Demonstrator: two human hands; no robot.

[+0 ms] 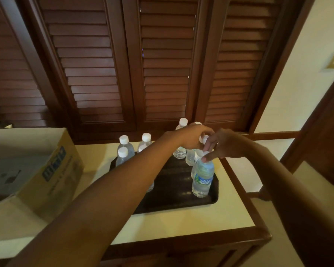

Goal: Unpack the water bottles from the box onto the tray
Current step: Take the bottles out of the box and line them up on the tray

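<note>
box (46, 170): left part cut by the picture edge; inside not visible
tray (181, 197): left side hidden under the left forearm (104, 199)
bottle label (202, 180): text too blurred to read
right row caps: partly covered by both hands

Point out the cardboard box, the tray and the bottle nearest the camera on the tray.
cardboard box (52, 176): head view, on its printed side wall.
tray (174, 191): head view, on its bare dark floor.
nearest bottle (202, 180): head view, on its label.
</note>
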